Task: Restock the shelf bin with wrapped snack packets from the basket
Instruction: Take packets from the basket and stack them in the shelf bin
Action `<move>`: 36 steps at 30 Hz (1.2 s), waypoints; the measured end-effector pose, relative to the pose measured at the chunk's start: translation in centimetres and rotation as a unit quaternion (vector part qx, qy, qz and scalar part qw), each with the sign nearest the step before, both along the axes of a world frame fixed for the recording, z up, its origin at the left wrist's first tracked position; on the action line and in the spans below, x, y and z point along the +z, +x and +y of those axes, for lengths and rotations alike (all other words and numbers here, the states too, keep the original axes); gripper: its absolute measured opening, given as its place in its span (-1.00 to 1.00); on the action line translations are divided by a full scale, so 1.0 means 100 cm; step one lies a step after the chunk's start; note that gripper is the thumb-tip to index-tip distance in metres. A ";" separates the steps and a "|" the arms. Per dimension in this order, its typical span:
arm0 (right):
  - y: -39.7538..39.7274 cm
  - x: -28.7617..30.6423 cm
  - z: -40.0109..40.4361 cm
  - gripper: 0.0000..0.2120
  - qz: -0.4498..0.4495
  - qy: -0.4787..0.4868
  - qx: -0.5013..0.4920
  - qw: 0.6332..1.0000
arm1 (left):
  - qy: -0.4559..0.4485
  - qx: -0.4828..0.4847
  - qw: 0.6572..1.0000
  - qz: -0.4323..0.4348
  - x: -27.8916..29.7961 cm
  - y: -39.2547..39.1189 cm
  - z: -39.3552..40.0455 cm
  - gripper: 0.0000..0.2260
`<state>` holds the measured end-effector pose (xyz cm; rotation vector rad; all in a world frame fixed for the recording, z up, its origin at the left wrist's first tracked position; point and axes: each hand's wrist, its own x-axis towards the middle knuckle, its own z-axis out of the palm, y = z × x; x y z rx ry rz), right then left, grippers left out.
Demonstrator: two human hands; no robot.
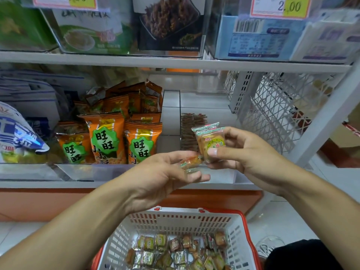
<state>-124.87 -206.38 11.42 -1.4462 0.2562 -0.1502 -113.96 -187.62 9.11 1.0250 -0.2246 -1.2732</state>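
From the head camera I look at white metal shop shelving (175, 63) over a pale tiled floor, with an orange kick panel under the lower shelf and yellow price tags (280, 6) above. My right hand (247, 151) pinches two clear-wrapped snack packets (211, 142) between thumb and fingers, held upright with their crimped top edges pointing up and faces turned toward me; their long axis runs roughly vertical. My left hand (165, 172) grips another small packet (190, 161) in curled fingers, lying nearly level with its long axis left to right, its end just beside the right hand's pair. Both hands hover in front of the clear shelf bin (204, 106), which holds a row of dark packets (191, 131) at its left wall. Left of it a neighbouring bin is packed with orange bags (109, 139) bearing green labels, and further left sits a blue-and-white bag (17, 137). A white perforated side panel (276, 110) closes the shelf on the right. Below my forearms the white basket (175, 219), red-rimmed, holds many more wrapped packets (175, 250) lying jumbled.
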 end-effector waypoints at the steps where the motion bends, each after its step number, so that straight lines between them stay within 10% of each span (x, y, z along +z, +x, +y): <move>1: 0.000 0.000 0.000 -0.58 0.000 0.009 -0.002 1.000 | 0.009 0.006 1.000 -0.005 -0.001 -0.002 -0.001 -0.64; 16: -0.002 -0.005 -0.006 -0.62 0.038 -0.087 0.024 0.995 | 0.060 0.035 0.939 -0.336 -0.014 0.003 -0.003 -0.87; 23: 0.002 -0.006 -0.007 -0.64 0.039 -0.009 0.014 0.999 | 0.044 0.103 0.948 -0.298 -0.010 -0.001 -0.008 -0.63; 28: 0.002 0.000 -0.008 -0.58 0.002 0.029 -0.043 0.999 | 0.018 0.195 0.946 -0.259 -0.016 0.006 -0.008 -0.94; 36: 0.012 -0.014 0.029 -0.51 0.017 0.214 -0.037 0.976 | -0.019 0.267 0.943 -0.200 -0.019 0.001 -0.017 -0.90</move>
